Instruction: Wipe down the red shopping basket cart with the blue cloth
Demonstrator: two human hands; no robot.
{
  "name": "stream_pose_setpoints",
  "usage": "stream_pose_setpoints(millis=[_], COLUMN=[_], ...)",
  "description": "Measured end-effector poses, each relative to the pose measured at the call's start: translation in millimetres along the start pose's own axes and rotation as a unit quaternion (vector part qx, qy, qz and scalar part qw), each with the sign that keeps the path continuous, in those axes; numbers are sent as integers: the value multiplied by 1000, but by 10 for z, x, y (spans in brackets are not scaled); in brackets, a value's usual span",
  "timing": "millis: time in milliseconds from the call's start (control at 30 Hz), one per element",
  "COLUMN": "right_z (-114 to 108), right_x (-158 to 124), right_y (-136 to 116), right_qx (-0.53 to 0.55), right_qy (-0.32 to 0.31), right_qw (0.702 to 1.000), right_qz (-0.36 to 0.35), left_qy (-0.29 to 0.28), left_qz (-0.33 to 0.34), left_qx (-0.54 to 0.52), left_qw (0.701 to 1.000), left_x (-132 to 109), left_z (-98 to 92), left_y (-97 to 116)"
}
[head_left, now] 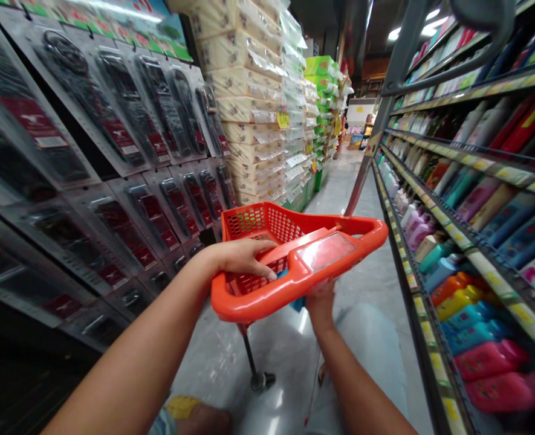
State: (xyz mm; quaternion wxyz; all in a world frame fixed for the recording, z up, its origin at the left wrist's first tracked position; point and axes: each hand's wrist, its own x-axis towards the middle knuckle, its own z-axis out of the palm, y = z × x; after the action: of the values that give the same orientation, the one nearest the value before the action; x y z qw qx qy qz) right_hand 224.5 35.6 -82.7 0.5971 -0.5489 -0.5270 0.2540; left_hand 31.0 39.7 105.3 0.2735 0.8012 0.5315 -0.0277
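The store aisle (340, 187) runs open ahead; left hand (244, 258) clenches the orange basket (253, 305).

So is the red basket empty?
Cannot tell: the left hand and the rim of the red basket hide most of the inside, though something blue shows low down.

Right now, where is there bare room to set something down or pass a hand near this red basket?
The grey floor shows open between the stacked paper packs and the bottle shelves, ahead of the red cart basket. Another patch lies beside the cart's wheel. Crowded: the hanging packaged goods on the left and the bottle shelves on the right.
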Motion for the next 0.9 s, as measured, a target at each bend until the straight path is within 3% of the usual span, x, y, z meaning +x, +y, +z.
stream_pose_setpoints(millis=[67, 100, 133, 167, 233, 300, 367, 433, 500, 533, 600, 667, 767, 833, 900], right_z=[-404, -625, -838, -1029, -1301, -1394, -1340, -1231, -1159, -1154, -1212, -1324, -1467, -1496, -1484], right_x=[194, 315, 434, 538, 657, 617, 436, 211, 95, 115, 325, 689, 1203, 1362, 1351], right_y=[-51, -118, -214, -335, -637, -972, -1280, -1504, -1603, -1602, -1509, -1347, -1146, -1117, -1169], right_qx=[11, 41, 63, 69, 25, -33, -66, -66, -72, -88, -146, -217, -256, -257, -265], right_qy=[134, 244, 306, 324, 276, 160, 22, -110, -181, -179, -104, -22, -58, -100, -126], right_qw=[991, 969, 949, 940, 950, 976, 983, 962, 933, 928, 938, 947, 947, 940, 931], right_qz=[11, -8, -44, -84, -141, -145, -169, -240, -302, -316, -298, -234, -187, -200, -219], left_qy=[-3, -5, -7, -8, -8, -2, 16, 53, 131, 185, 282, 301, 353, 428, 480], left_qz=[0, -1, -3, -4, -5, -3, 11, 40, 73, 84, 94, 110, 96, 101, 127], left_qx=[-6, -7, -7, -6, -7, -7, -3, -13, -51, -72, -94, -78, 43, 144, 206], left_qw=[1000, 1000, 1000, 1000, 1000, 1000, 1000, 998, 987, 977, 950, 944, 930, 886, 843], left_x=[-27, -40, -52, -61, -65, -45, -12, -1, -62, -130, -329, -560, -802, -856, -869], left_z=[0, 0, 0, 0, 5, 16, 28, 36, 47, 62, 138, 295, 617, 790, 874], left_y=[-28, -41, -49, -54, -54, -57, -74, -89, -62, -20, 123, 314, 542, 585, 537])
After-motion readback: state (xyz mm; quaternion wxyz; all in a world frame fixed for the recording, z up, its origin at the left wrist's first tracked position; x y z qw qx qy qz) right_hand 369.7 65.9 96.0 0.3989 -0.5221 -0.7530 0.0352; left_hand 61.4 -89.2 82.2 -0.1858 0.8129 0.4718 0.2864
